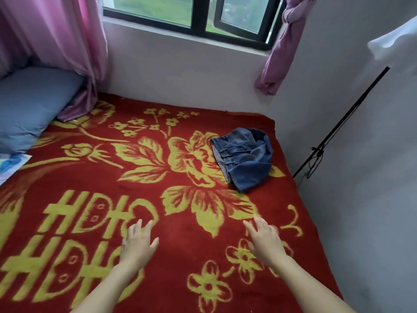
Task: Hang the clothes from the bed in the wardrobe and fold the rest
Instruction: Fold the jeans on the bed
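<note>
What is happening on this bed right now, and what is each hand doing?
A person reaches both arms out over a red and yellow flowered blanket. The left hand and right hand are open with fingers spread, and hold nothing. One crumpled denim garment lies beyond the right hand, near the blanket's far right corner, not yet picked up or folded.
</note>
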Motion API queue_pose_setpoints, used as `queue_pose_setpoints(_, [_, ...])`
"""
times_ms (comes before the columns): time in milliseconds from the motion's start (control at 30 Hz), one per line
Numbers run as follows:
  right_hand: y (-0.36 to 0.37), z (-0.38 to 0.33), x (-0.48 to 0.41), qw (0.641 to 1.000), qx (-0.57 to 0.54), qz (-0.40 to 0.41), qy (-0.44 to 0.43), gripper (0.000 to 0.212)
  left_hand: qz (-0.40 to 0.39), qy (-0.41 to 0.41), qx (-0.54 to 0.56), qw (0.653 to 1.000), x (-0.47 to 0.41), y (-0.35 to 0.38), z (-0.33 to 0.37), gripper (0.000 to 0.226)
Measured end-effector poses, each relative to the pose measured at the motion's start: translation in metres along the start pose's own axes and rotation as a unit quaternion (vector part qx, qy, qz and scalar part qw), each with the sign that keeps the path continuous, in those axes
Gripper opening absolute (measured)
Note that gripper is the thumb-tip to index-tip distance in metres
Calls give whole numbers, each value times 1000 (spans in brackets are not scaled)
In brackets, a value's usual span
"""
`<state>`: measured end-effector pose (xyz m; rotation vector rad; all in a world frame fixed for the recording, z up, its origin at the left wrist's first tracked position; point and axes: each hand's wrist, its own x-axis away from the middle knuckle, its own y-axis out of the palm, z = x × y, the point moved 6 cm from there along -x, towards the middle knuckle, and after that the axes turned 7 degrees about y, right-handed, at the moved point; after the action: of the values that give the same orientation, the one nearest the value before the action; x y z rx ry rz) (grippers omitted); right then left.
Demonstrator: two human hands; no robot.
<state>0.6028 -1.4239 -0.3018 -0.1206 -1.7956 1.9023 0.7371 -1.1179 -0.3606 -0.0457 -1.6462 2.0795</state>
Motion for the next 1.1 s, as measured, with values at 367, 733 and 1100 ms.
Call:
queue_pose_setpoints(367, [100,65,-83,993,-48,-107,-4,63,-133,-35,-40,990,-25,121,72,67])
queue_pose_setpoints(733, [142,83,-141,986,-70,-151,21,66,-174,-1,-78,982,-115,153,86,79])
queue_pose_setpoints(1100, [160,18,-277,997,38,9,-73,71,-191,46,-147,969,-288,217,90,132])
